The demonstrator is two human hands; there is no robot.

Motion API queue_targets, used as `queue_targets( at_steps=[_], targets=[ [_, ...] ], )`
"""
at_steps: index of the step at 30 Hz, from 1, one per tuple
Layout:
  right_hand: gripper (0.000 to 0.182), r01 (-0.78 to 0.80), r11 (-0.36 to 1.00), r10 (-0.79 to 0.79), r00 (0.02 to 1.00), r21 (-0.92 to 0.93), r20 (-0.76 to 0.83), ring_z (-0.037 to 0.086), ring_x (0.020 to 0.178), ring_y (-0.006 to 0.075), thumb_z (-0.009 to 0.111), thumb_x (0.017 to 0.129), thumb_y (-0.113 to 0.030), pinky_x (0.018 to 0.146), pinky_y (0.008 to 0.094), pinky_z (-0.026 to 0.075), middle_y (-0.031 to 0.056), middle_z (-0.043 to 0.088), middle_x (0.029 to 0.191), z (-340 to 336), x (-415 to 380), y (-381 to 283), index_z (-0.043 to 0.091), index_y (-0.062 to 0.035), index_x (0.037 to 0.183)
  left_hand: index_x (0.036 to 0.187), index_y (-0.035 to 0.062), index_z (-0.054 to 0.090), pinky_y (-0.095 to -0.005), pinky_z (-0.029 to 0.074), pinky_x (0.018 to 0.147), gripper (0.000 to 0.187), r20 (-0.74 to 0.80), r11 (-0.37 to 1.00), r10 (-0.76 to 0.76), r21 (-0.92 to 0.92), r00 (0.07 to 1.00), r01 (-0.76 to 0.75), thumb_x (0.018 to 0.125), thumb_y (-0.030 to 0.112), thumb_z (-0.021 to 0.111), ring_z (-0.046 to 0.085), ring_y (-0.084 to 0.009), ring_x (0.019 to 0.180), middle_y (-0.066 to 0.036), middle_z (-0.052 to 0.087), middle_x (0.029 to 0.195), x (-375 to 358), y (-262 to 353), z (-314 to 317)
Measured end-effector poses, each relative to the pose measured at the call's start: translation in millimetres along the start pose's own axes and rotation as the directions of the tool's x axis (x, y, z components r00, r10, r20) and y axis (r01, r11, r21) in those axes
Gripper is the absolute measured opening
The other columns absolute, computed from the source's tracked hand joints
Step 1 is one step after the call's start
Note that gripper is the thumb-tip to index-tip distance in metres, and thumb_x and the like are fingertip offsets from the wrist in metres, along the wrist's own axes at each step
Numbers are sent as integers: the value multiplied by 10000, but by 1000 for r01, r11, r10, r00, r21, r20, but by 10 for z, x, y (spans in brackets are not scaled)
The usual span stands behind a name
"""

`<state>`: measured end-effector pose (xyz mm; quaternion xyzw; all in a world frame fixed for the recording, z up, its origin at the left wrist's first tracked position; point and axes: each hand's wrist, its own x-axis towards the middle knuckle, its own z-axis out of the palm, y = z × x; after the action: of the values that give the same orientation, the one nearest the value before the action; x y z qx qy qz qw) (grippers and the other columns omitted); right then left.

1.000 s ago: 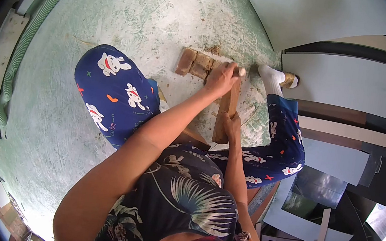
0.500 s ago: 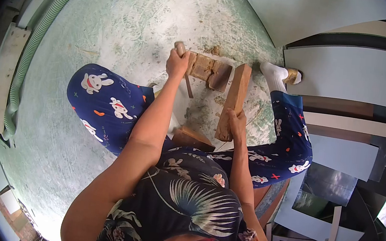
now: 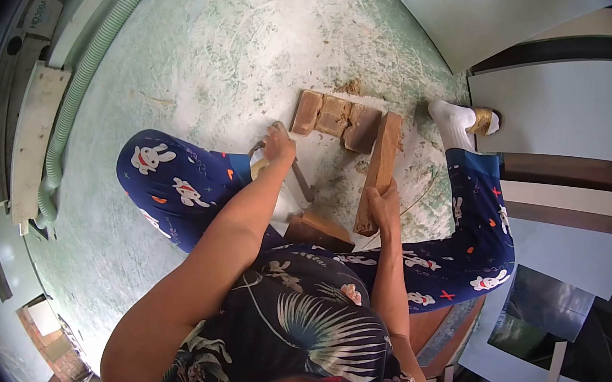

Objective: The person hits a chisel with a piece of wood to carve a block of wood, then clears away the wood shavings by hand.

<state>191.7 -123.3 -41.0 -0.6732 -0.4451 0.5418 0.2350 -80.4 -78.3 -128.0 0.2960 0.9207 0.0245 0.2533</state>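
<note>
My left hand [image 3: 279,146] is closed around a chisel-like tool, its rounded handle end showing above the fist and its narrow, dark flat blade [image 3: 304,183] slanting down toward my lap. The hand is slightly blurred, and its grip is partly hidden. With my right hand [image 3: 384,206] I grip the lower end of a long squared wooden block [image 3: 382,154]. Its far end stands beside a row of brown blocks, where the right block [image 3: 362,128], middle block [image 3: 332,116] and left block [image 3: 307,112] lie close together. Another wooden block [image 3: 319,232] lies near my lap.
Crumbly brown debris [image 3: 350,87] lies on the worn green-white floor [image 3: 218,37]. My bent legs frame the work spot, with a socked foot [image 3: 452,122] at right. A ribbed hose [image 3: 108,40] runs along the left. Flat panels [image 3: 564,107] are stacked at right.
My left hand has drawn back with the tool from the left block toward my left knee, exposing that block. The right hand still holds the long block. The view has shifted slightly.
</note>
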Motion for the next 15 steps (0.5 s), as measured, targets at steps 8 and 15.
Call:
queue_targets(
  at_steps=[8,15],
  targets=[
    [780,-72,979,75,997,-192,9,580,1062,441,592,733,-225,933,430,447,351,573,1114,-8,-19,-52,280,33,1400,1230,140,521,-421,444,915,520,-343,856,508,98,790,-508,752,155,725,505,-315,1111,-135,529,1119,43,501,-119],
    [807,-96,964,105,994,-247,24,587,1030,461,599,739,-231,915,449,458,367,581,1069,-33,-76,-127,246,27,1417,1060,138,629,-395,478,837,305,-107,684,730,114,675,-721,769,48,641,559,-303,998,-114,548,1041,472,921,-88]
  ],
)
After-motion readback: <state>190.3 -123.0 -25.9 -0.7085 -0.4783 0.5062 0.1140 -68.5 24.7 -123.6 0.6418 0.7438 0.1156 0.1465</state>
